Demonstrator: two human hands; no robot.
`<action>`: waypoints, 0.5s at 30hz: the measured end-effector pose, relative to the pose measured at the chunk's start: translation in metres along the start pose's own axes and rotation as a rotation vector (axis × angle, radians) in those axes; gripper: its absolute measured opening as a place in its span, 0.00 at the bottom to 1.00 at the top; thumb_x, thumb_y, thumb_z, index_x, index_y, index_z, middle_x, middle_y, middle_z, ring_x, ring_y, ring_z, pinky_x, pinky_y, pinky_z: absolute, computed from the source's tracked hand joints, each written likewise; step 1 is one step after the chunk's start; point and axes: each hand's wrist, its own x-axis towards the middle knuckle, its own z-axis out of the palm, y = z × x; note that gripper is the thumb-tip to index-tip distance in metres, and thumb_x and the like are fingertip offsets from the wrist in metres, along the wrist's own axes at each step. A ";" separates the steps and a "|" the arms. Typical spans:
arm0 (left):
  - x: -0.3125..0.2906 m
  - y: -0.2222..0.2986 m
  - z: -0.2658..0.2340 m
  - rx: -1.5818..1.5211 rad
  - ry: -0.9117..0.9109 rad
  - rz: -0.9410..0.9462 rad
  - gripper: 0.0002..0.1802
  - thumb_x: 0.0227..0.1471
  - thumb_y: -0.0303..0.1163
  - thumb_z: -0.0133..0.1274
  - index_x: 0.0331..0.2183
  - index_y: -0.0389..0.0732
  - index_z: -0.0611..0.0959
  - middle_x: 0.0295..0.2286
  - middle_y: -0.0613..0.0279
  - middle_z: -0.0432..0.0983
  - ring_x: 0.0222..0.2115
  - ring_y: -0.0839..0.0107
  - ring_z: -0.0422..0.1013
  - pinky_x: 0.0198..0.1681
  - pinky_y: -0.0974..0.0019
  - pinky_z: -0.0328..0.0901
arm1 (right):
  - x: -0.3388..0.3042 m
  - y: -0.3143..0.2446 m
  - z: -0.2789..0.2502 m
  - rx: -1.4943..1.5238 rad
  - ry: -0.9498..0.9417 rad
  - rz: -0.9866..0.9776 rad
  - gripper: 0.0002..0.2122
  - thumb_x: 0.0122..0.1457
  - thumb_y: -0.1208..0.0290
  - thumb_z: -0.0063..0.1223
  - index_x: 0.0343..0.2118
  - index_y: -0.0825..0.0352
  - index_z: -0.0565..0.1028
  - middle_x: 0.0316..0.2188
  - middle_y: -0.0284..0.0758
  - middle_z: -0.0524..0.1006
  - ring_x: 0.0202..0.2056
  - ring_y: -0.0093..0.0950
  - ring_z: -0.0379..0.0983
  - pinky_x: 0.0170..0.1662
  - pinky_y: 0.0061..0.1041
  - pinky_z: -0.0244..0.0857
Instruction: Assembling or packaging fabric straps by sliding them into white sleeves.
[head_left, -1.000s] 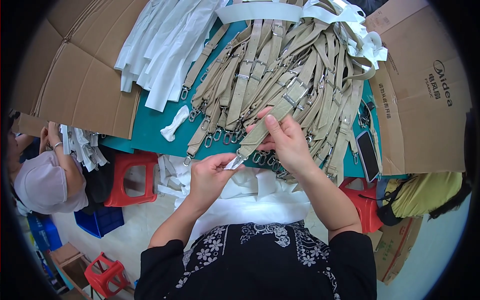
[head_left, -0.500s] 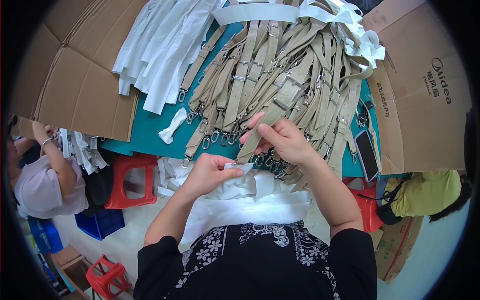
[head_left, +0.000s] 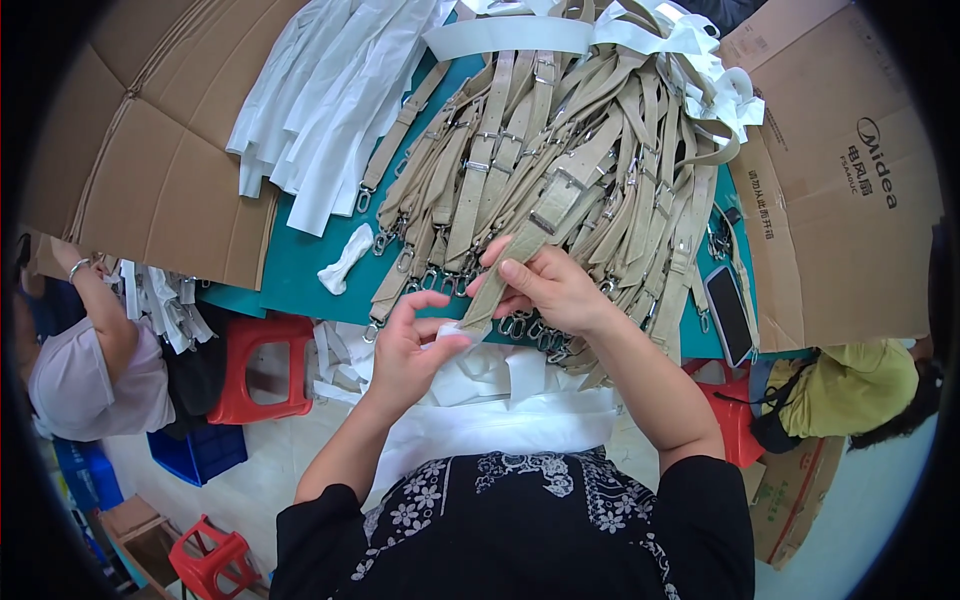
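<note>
A beige strap point(head_left: 497, 287) with a metal buckle slants toward me over the pile. My right hand point(head_left: 553, 288) grips it near its lower end, thumb on top and fingers beneath. At that end sits a small white piece point(head_left: 459, 332), paper or cloth. My left hand point(head_left: 408, 348) pinches this piece at the thumb, with the index finger raised; the strap's tip is hidden by it. Beyond my hands lies a heap of similar beige straps point(head_left: 470, 205) with buckles and silver snap hooks.
Long white strips point(head_left: 320, 120) lie at the far left of the green table point(head_left: 300, 260), near a crumpled white scrap point(head_left: 346, 260). Cardboard point(head_left: 170, 170) flanks the left; a carton point(head_left: 840, 180) and a phone point(head_left: 729, 315) are at right. Other people sit on both sides by red stools point(head_left: 262, 370).
My left hand has turned and lifted slightly, its index finger now raised off the white piece. The strap and my right hand have shifted only a little.
</note>
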 end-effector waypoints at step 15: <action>0.016 0.007 0.001 -0.186 0.026 0.169 0.04 0.49 0.23 0.49 0.25 0.37 0.70 0.36 0.56 0.69 0.32 0.78 0.66 0.37 0.77 0.61 | 0.001 0.010 -0.005 -0.116 -0.042 -0.147 0.13 0.56 0.65 0.45 0.40 0.67 0.69 0.39 0.36 0.71 0.41 0.24 0.68 0.44 0.24 0.62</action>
